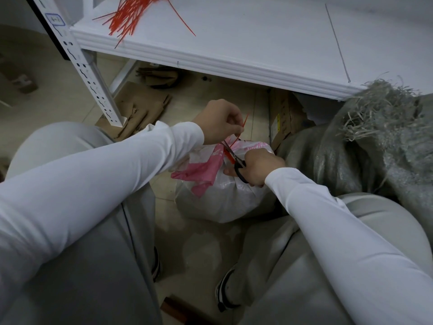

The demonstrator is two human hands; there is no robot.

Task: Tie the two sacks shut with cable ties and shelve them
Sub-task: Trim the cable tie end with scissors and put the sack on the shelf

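Note:
A white sack with pink print [225, 198] stands on the floor between my knees, its neck bunched and bound by a red cable tie [241, 130]. My left hand [218, 123] pinches the tie's free tail and holds it upward. My right hand [257, 166] grips black-handled scissors [236, 164], whose blades are at the tie just above the sack's neck. A second sack, grey and woven [365, 151], leans at the right with a frayed open top. A loose pile of red cable ties [131, 17] lies on the white shelf [234, 43] above.
The shelf's perforated white upright [93, 76] slants down at the left. Flattened cardboard [138, 111] and a cardboard box [283, 118] lie on the tiled floor under the shelf. My knees and shoes frame the sack on both sides.

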